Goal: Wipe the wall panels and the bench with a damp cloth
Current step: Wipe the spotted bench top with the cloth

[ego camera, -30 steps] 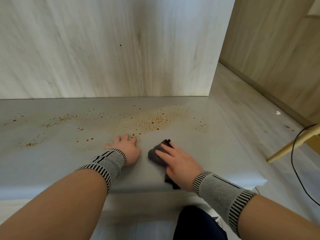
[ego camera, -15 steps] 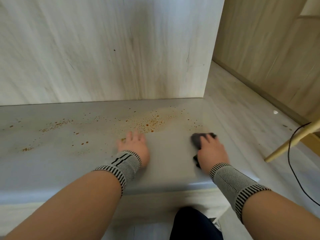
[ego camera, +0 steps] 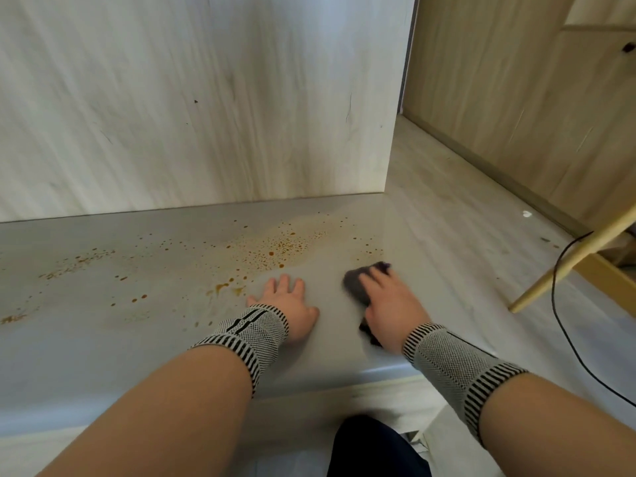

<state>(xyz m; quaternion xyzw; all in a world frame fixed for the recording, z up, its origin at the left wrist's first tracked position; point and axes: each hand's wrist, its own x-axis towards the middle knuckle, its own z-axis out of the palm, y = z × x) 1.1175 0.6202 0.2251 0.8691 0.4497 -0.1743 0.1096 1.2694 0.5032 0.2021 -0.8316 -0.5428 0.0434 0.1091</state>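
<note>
Nearest, two forearms in striped knit wrist sleeves reach over the near edge of the grey surface (ego camera: 86, 356). The left hand (ego camera: 287, 304) lies flat with fingers spread, an open grip that holds nothing and seems to brace the body. Just right of it, the right hand (ego camera: 390, 306) presses a dark cloth (ego camera: 358, 282) against the surface near its right end; the fingers lie over the cloth, pressing rather than pinching. The cloth looks soft, limp and light, so it should bunch and slide easily when damp; a flat palm over its middle likely controls it best. Farther off, orange-brown spatter (ego camera: 278, 249) speckles the surface, unwiped. Beyond rises the pale wood-grain wall panel (ego camera: 206, 98).
</note>
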